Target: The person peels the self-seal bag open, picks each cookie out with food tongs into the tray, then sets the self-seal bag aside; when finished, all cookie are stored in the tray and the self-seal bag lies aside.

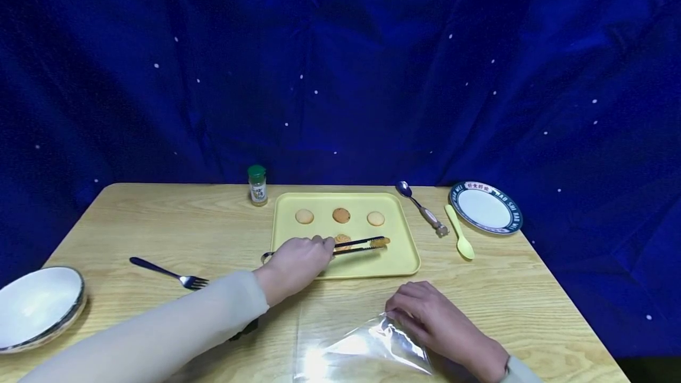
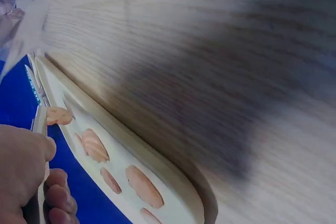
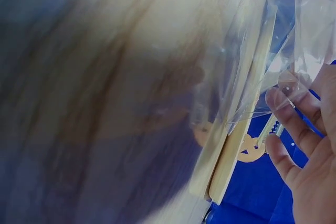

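Observation:
My left hand (image 1: 300,263) grips black-tipped food tongs (image 1: 359,241) over the yellow tray (image 1: 405,260). A pretzel-shaped cookie (image 3: 251,149) is between the tong tips, above the tray's right part. Under the tongs a swirled cookie (image 1: 342,240) is partly covered. Two pale round cookies (image 1: 304,216) and a browner cookie (image 1: 341,215) form the tray's back row. My right hand (image 1: 428,319) pinches the edge of a clear plastic bag (image 1: 351,344) in front of the tray. In the right wrist view its fingertips (image 3: 278,98) overlap the transparent film.
A green-capped seasoning jar (image 1: 258,187) stands behind the tray's left corner. To the right lie a metal spoon (image 1: 420,205), a yellow spoon (image 1: 460,235) and a blue-rimmed plate (image 1: 484,208). On the left are a fork (image 1: 165,272) and a white bowl (image 1: 39,306).

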